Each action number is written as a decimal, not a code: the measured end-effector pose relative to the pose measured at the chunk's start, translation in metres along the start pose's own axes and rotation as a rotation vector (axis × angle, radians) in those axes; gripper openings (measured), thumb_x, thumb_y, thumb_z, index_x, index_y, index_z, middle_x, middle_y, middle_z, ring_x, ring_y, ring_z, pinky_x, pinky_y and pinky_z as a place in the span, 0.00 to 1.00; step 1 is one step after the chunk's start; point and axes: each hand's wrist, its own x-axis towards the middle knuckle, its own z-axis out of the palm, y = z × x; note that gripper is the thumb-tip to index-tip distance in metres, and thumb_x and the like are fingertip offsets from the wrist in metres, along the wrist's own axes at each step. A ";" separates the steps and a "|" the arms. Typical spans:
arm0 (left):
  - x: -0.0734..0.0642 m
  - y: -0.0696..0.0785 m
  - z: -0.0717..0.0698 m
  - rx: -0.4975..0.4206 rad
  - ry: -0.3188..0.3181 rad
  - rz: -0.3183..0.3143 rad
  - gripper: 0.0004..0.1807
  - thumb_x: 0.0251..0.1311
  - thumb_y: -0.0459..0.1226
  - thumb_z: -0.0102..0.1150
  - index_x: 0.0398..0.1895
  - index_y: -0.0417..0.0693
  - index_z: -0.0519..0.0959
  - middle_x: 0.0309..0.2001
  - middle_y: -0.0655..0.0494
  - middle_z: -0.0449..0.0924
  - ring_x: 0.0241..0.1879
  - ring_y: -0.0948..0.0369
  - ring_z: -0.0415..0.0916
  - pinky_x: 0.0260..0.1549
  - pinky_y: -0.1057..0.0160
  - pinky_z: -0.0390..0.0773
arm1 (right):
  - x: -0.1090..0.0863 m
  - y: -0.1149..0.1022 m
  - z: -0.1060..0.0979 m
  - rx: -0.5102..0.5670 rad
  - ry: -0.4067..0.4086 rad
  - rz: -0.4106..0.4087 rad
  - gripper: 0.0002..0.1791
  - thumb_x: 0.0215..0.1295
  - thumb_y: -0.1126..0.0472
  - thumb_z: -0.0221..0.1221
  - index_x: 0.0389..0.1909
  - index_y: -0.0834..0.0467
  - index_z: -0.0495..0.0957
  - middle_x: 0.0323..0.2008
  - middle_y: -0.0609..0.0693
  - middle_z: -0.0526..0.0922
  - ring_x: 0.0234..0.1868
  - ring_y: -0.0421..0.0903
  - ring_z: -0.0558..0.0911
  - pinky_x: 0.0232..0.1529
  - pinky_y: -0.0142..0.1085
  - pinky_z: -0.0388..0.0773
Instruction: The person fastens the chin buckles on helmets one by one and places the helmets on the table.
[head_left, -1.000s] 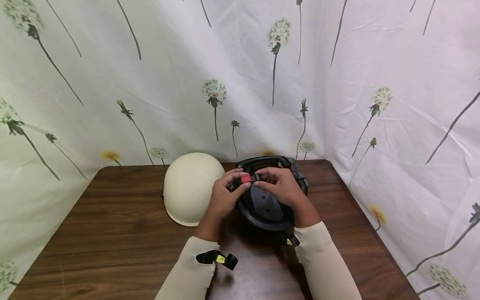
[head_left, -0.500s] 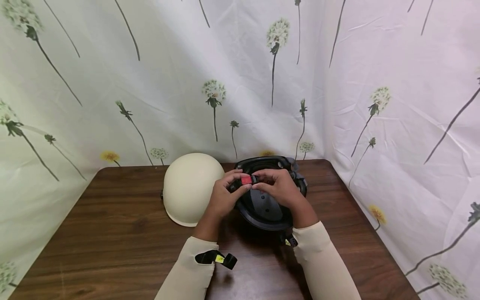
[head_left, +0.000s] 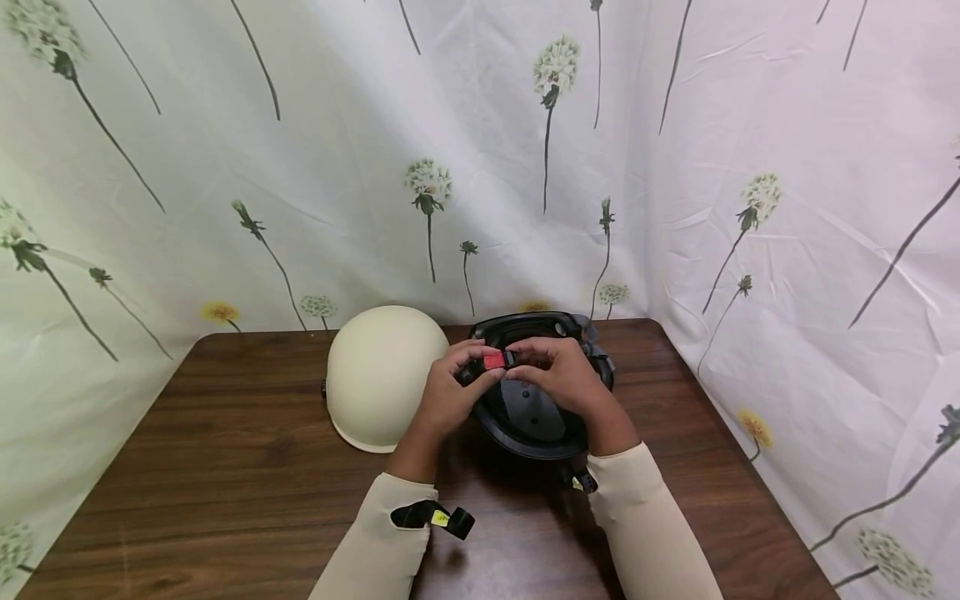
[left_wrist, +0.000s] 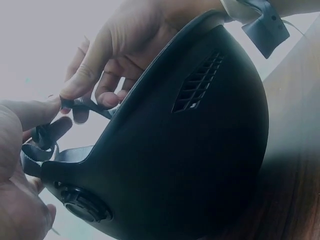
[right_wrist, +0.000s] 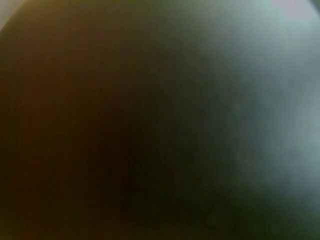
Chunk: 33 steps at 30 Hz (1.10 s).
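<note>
A black helmet (head_left: pixel 540 450) lies upside down on the table, its padded inside facing up. Over its opening, both hands work at the red and black chin strap buckle (head_left: pixel 493 360). My left hand (head_left: pixel 450 387) pinches the red part between thumb and fingers. From the other side, my right hand (head_left: pixel 566 375) pinches the black part (head_left: pixel 512 358), which sits against the red one. In the left wrist view, the helmet's dark shell (left_wrist: pixel 200 150) shows a side vent and a round knob (left_wrist: pixel 85 204). The right wrist view is too dark and blurred to read.
A cream helmet (head_left: pixel 386 375) stands dome up just left of the black one. Both rest on a brown wooden table (head_left: pixel 247 467). A white curtain (head_left: pixel 480 125) with a flower print hangs behind and to the sides.
My right hand has shifted slightly left, bringing the black buckle part closer to the red one. Over the last half second almost nothing has moved.
</note>
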 end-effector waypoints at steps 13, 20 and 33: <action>0.002 -0.001 -0.006 0.070 0.018 0.127 0.16 0.59 0.35 0.76 0.50 0.43 0.87 0.59 0.45 0.85 0.76 0.46 0.63 0.78 0.39 0.56 | -0.002 0.004 -0.016 -0.069 -0.040 0.073 0.25 0.66 0.60 0.71 0.62 0.60 0.81 0.56 0.59 0.87 0.32 0.49 0.87 0.32 0.35 0.82; 0.003 -0.003 -0.009 0.176 0.000 0.101 0.18 0.60 0.36 0.76 0.52 0.42 0.87 0.64 0.48 0.81 0.78 0.48 0.61 0.78 0.35 0.52 | -0.005 -0.002 -0.022 -0.085 0.000 0.044 0.21 0.66 0.59 0.71 0.60 0.56 0.83 0.51 0.59 0.88 0.28 0.46 0.83 0.30 0.35 0.79; -0.002 0.002 -0.016 0.357 -0.093 0.080 0.23 0.60 0.40 0.76 0.59 0.49 0.85 0.73 0.49 0.71 0.79 0.46 0.59 0.67 0.26 0.51 | -0.017 -0.003 -0.049 -0.063 0.299 0.033 0.13 0.72 0.58 0.66 0.52 0.59 0.86 0.47 0.56 0.87 0.38 0.46 0.85 0.42 0.35 0.81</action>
